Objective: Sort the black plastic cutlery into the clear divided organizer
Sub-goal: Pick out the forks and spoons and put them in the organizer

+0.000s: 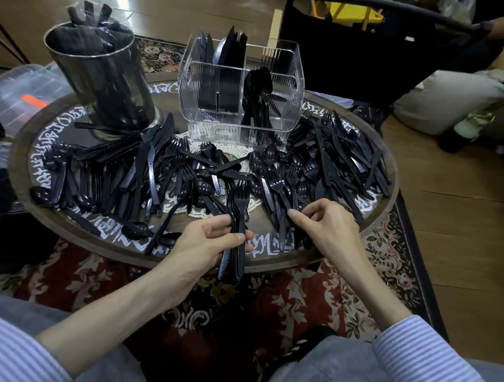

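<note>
Most of the black plastic cutlery (327, 165) is not yet sorted: knives, forks and spoons lie heaped in a loose band across the round wooden tabletop (384, 214), from its left edge round to its right. Only a small share stands in the clear divided organizer (240, 89) at the far middle of the tabletop. Its rear left compartment holds upright knives, and a front right compartment holds a cluster of spoons (259, 96) with their bowls up; the compartment nearest the pile looks bare, though the ribbed walls and reflections make that uncertain. By my judgement the job is in its early part, with far more left than done.

At the near edge, the left hand (214, 244) grips a bundle of forks (238, 219), fingers and thumb curled round the stacked handles, tines pointing away toward the organizer. The right hand (327, 223) reaches into the heap just beside it, thumb and fingertips closing on the handles of pieces there; exactly which piece it pinches is lost in the tangle.

Left of the organizer stands a dark smoky cylinder (102, 77) with wrapped black pieces sticking out of its top; what they are cannot be told. How many forks the bundle holds is also unclear, since the handles overlap.
</note>
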